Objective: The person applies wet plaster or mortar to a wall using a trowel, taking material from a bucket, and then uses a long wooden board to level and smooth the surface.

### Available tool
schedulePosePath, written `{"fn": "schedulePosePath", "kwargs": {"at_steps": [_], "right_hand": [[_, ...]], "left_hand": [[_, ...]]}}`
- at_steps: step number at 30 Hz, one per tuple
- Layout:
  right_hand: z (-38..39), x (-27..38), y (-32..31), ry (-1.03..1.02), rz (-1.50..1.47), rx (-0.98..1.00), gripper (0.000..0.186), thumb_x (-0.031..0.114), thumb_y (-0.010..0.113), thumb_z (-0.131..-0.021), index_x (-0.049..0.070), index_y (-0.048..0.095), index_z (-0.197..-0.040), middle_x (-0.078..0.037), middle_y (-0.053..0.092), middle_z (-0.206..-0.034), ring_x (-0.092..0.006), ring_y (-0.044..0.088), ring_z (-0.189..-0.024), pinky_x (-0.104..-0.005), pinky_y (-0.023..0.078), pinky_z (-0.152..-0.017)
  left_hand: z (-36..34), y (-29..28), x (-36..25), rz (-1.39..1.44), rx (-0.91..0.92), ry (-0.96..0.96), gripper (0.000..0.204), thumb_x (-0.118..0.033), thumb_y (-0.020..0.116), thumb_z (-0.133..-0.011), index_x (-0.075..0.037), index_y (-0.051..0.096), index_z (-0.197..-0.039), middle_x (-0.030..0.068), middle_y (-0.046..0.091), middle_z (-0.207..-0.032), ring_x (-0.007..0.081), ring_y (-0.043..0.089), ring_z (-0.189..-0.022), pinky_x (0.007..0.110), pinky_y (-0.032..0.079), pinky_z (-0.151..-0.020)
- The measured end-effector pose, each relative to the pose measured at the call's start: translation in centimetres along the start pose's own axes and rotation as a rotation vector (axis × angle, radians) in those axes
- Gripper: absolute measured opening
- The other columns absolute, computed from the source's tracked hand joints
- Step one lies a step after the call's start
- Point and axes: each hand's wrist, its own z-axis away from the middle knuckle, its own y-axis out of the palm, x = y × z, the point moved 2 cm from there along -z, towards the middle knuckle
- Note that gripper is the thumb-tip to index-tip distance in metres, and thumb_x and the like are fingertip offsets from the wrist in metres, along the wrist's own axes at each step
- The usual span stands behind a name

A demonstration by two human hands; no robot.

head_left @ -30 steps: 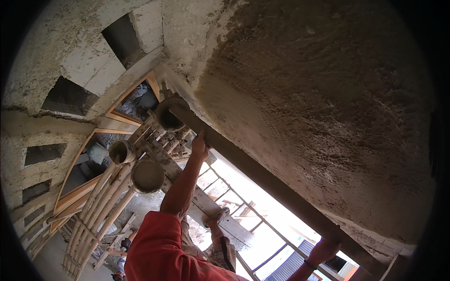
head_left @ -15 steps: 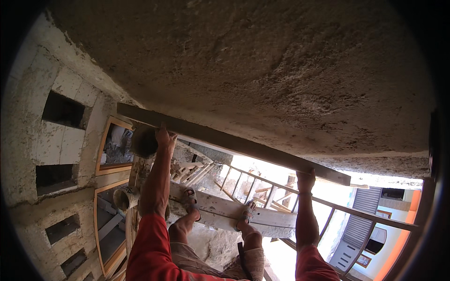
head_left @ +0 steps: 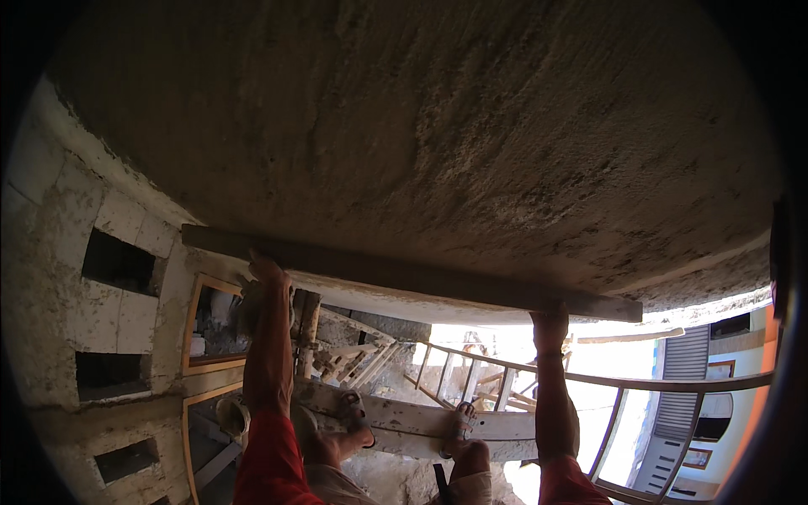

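A long straightedge board spans the view, held with both arms stretched out. Near its left end my left hand is closed on the lower edge. My right hand grips the same board towards its right end. The board lies along the bottom of a rough, damp-looking plastered wall and seems to touch it. Faint streaks and uneven ridges mark the plaster. Both hands' fingers are partly hidden by the board.
My sandalled feet stand on a narrow plank high above the ground. A block wall with square openings and wooden frames are on the left. A metal railing runs to the right. A bucket hangs by my left arm.
The view has tilted upward, so more plaster shows and my feet sit lower. The board looks more level, its left end lower in the picture. Both hands keep their grip.
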Motion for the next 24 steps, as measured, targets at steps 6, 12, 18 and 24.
{"fn": "schedulePosePath", "kwargs": {"at_steps": [6,12,18,24], "right_hand": [[-4.9,3.6,-14.5,0.089,0.203,-0.096,0.052,0.019,0.076,-0.079,0.004,0.059,-0.125,-0.02,0.064,-0.118,-0.0388,0.06,-0.11,-0.0415,0.049,-0.093],[-6.4,6.6,-17.1,-0.05,0.316,-0.088,0.048,0.023,0.075,-0.082,0.004,0.059,-0.123,-0.016,0.064,-0.12,-0.0334,0.061,-0.109,-0.0405,0.05,-0.092],[-3.0,11.2,-7.9,0.277,-0.585,-0.102,0.032,0.022,0.061,-0.096,0.008,0.052,-0.124,-0.008,0.061,-0.105,-0.0259,0.061,-0.096,-0.0478,0.054,-0.082],[-2.0,12.6,-5.8,0.005,-0.027,-0.091,0.029,0.032,0.063,-0.093,0.009,0.058,-0.11,-0.009,0.062,-0.099,-0.0318,0.063,-0.09,-0.0437,0.054,-0.077]], "left_hand": [[9.4,9.6,-8.3,-0.063,-0.02,0.036,0.058,-0.042,0.049,-0.099,0.004,0.047,-0.135,0.0163,0.056,-0.129,0.0298,0.061,-0.111,0.044,0.056,-0.089],[8.6,8.7,-8.8,-0.011,-0.216,0.017,0.056,-0.039,0.055,-0.097,0.006,0.051,-0.13,0.0156,0.059,-0.124,0.0288,0.062,-0.103,0.044,0.056,-0.083],[0.0,3.5,-12.4,0.075,-0.127,-0.071,0.052,-0.037,0.048,-0.1,-0.003,0.046,-0.138,0.0125,0.055,-0.129,0.029,0.06,-0.107,0.044,0.053,-0.081],[-2.3,2.0,-15.6,0.066,-0.02,0.073,0.051,-0.033,0.049,-0.1,-0.001,0.044,-0.14,0.0135,0.053,-0.135,0.0298,0.057,-0.117,0.047,0.051,-0.097]]}}
